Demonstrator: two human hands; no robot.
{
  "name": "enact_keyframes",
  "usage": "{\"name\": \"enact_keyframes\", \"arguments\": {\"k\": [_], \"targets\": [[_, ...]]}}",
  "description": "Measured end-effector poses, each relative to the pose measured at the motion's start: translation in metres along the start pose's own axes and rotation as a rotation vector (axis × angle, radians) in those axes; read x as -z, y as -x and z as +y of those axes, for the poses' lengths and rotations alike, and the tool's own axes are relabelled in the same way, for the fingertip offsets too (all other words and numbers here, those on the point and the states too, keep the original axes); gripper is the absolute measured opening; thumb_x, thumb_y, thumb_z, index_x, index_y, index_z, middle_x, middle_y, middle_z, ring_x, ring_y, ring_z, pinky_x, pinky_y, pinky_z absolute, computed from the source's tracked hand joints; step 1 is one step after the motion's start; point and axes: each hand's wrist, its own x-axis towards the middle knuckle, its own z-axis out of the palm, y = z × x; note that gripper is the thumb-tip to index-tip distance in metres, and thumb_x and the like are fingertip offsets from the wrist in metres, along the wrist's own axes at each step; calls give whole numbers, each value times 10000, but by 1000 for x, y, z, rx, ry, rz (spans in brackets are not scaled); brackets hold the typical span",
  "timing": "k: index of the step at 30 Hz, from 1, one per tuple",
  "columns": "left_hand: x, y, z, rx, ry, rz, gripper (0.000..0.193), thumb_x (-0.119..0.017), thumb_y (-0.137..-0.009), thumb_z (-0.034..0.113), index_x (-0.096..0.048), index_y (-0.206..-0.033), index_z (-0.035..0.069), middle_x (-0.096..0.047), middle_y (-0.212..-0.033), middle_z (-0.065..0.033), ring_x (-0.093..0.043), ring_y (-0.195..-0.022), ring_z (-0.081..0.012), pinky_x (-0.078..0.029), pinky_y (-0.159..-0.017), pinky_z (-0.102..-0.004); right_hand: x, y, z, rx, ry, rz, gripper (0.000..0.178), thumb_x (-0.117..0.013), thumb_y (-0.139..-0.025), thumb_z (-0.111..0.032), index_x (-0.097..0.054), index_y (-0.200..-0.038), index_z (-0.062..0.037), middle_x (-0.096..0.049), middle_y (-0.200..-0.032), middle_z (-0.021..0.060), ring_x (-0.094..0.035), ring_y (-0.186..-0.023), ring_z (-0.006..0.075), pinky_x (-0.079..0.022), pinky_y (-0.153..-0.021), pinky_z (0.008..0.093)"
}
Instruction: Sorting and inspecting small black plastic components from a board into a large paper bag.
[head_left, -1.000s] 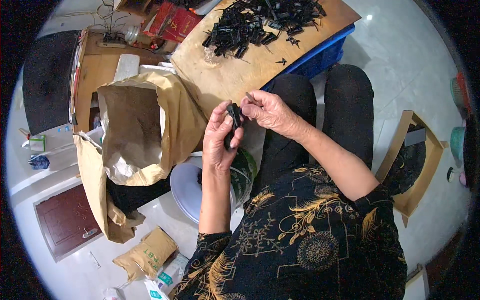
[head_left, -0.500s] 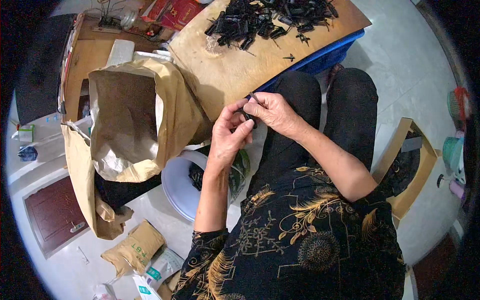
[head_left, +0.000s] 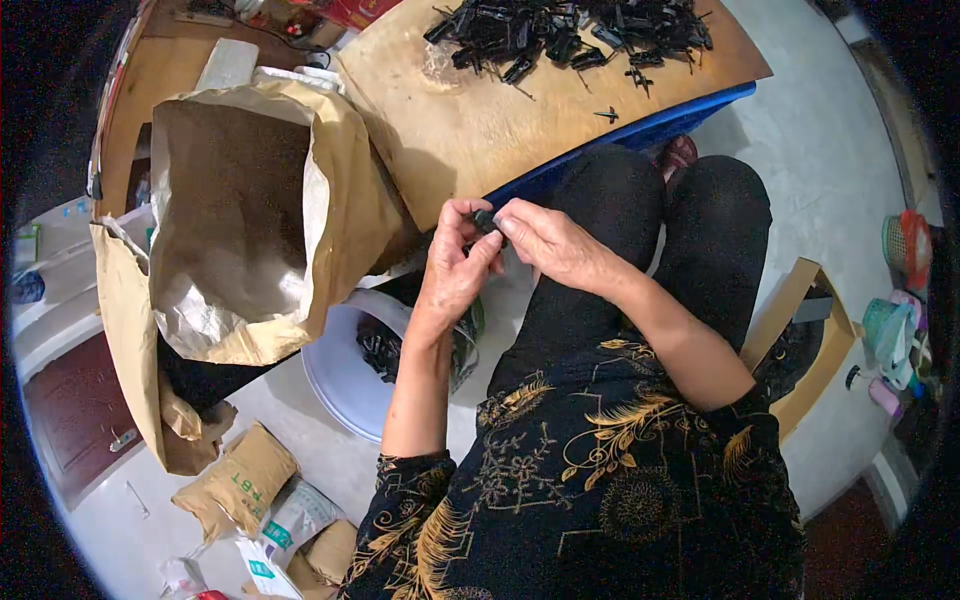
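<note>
My left hand [head_left: 452, 268] is closed around a small black plastic part [head_left: 484, 219], holding it over the gap between my lap and the table corner. Thumb and fingers of my right hand [head_left: 558, 243] pinch at the right side of the same part. Most of its shape is hidden by my fingers. Beyond my hands, a heap of similar black plastic parts [head_left: 560, 40] lies on the wooden board [head_left: 420, 125]. One small black piece [head_left: 607, 115] lies apart from the heap near the board's front edge.
Left of my hands a large brown paper sack [head_left: 345, 215] stands with its mouth wide. Below it, a white bucket [head_left: 325, 365] holds black parts [head_left: 378, 348]. A cardboard box [head_left: 800, 405] sits on the floor at right. Packed bags [head_left: 240, 475] lie at lower left.
My right hand has come lower, and the thin dark strip that stuck up from its fingers no longer shows. The whole view has shifted slightly, with the table now farther right.
</note>
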Motion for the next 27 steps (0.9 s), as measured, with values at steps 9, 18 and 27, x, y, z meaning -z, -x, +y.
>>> {"name": "enact_keyframes", "arguments": {"k": [9,18,27], "targets": [[8,-6,-5,-92,-255,21,234,-546,-829,40,-412,-1020,25,-507,-674,-46,-488,-572,-95,-408,-511,-238,-7,-7,1,0,86,28,201,-412,-931,-199,-471,-908,-9,-413,-615,29,-400,-553,101,-369,-506,266],[0,-1,-11,-319,-558,196,249,-540,-807,0,-400,-1012,22,-502,-677,-122,-495,-553,-201,-415,-524,-305,-20,-12,12,130,146,119,151,-426,-920,-163,-468,-891,-21,-425,-608,58,-421,-541,117,-370,-504,283],[79,74,-58,-225,-629,597,314,-513,-794,60,-445,-1093,-4,-560,-889,-162,-559,-833,-237,-438,-766,-322,-20,-2,3,-8,79,-96,201,-465,-909,-221,-513,-952,-30,-450,-663,-6,-443,-603,91,-397,-552,248]]}}
